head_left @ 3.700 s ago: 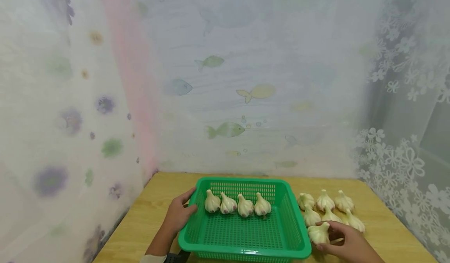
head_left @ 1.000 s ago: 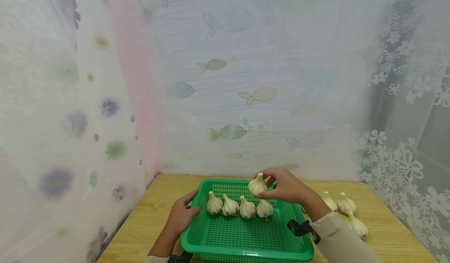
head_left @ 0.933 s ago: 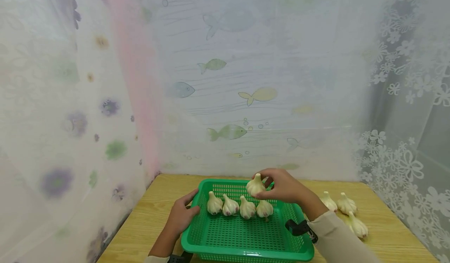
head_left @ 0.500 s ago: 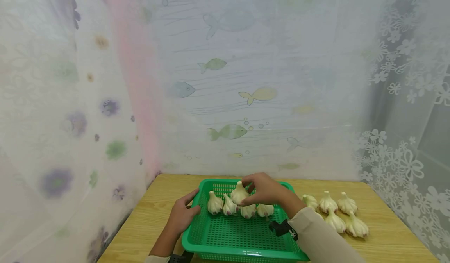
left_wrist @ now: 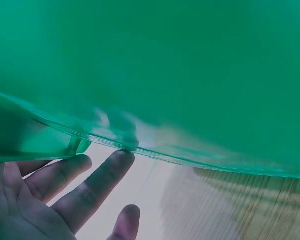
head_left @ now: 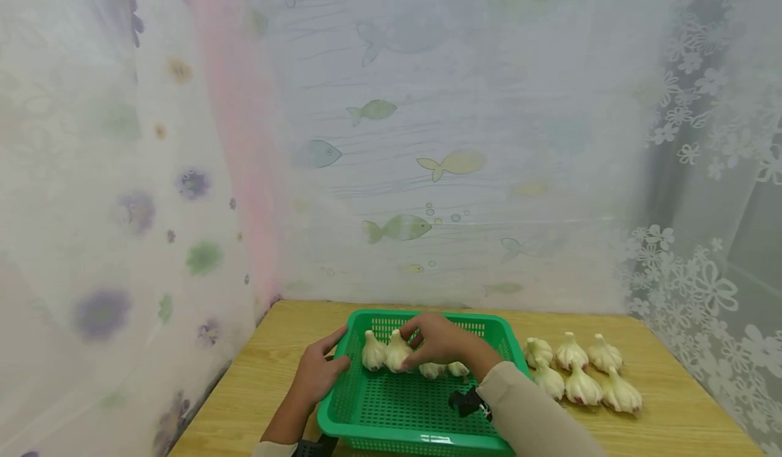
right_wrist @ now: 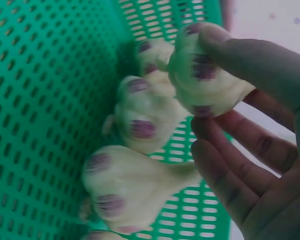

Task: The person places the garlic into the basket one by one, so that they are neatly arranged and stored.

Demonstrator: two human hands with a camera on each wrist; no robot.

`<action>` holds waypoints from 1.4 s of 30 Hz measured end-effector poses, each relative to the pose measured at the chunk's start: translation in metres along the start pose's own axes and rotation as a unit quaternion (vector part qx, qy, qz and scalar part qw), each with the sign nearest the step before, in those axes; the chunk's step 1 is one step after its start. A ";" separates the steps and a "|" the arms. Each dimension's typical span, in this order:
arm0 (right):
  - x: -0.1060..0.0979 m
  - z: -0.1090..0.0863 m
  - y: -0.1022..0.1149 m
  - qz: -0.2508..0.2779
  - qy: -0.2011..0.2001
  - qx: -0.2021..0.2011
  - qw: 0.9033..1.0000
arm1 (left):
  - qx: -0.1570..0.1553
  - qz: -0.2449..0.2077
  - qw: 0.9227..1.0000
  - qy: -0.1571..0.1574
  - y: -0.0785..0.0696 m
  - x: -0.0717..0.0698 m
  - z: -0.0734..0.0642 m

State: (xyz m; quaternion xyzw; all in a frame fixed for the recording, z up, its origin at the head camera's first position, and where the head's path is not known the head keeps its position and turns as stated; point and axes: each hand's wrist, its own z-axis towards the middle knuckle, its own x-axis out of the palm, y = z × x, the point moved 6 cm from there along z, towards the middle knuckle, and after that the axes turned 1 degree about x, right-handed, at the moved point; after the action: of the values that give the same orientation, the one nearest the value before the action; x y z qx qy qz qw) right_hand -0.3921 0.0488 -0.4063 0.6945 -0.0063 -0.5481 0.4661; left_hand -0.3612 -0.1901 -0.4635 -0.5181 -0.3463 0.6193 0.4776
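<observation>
A green plastic basket (head_left: 421, 436) stands on the wooden table. My left hand (head_left: 313, 375) holds its left rim, thumb over the top; the left wrist view shows fingers (left_wrist: 97, 192) against the underside. Inside the basket, my right hand (head_left: 442, 340) pinches a garlic bulb (head_left: 396, 355) between thumb and fingertips, neck upward. In the right wrist view that garlic bulb (right_wrist: 207, 75) is close to other bulbs (right_wrist: 125, 190). At the back of the basket are the leftmost bulb (head_left: 373, 354) and two partly covered bulbs (head_left: 432, 370); another is hidden behind the held one.
Several garlic bulbs (head_left: 583, 384) sit in two rows on the table (head_left: 672, 409), right of the basket. A curtain with fish prints (head_left: 403, 227) hangs behind the table, and patterned sheets hang at both sides.
My right hand picked up a garlic bulb from the table's right side, carried it left over the basket and lowered it toward the row inside. My left hand stays on the rim.
</observation>
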 end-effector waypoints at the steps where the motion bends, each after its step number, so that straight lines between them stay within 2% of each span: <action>1: 0.003 0.001 0.000 0.004 0.005 0.004 1.000 | 0.000 -0.001 1.000 0.000 -0.001 0.000 0.000; 6: 0.019 0.010 0.004 0.020 0.045 -0.011 0.999 | -0.002 0.012 1.000 -0.005 -0.002 0.000 0.001; 9: 0.027 0.014 0.009 0.023 0.055 -0.023 0.998 | -0.005 0.017 1.000 -0.007 -0.002 0.000 0.002; 14: 0.034 0.019 0.012 0.022 0.048 -0.020 0.998 | -0.013 0.025 1.000 -0.009 0.000 0.000 0.003; 21: 0.041 0.025 0.016 0.005 0.044 -0.039 0.998 | -0.007 0.033 0.999 -0.007 -0.003 -0.001 0.002; 24: 0.043 0.028 0.014 -0.013 0.037 -0.023 0.999 | -0.008 0.031 0.999 -0.007 -0.004 -0.001 0.001; 31: 0.051 0.035 0.010 -0.015 0.032 0.012 0.999 | 0.001 0.032 0.999 -0.010 -0.004 -0.001 0.001; 38: 0.054 0.037 0.018 -0.048 0.038 -0.004 0.998 | 0.000 0.025 1.000 -0.009 -0.003 -0.001 0.002; 42: 0.054 0.038 0.018 -0.065 0.034 -0.007 0.997 | 0.000 0.035 0.999 -0.010 -0.002 -0.001 0.002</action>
State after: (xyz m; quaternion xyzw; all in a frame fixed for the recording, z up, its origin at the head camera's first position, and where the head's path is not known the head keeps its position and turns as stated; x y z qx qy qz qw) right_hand -0.3904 -0.0135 -0.4335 0.7085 0.0582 -0.5534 0.4340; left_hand -0.3631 -0.1905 -0.4609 -0.5237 -0.3332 0.6405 0.4522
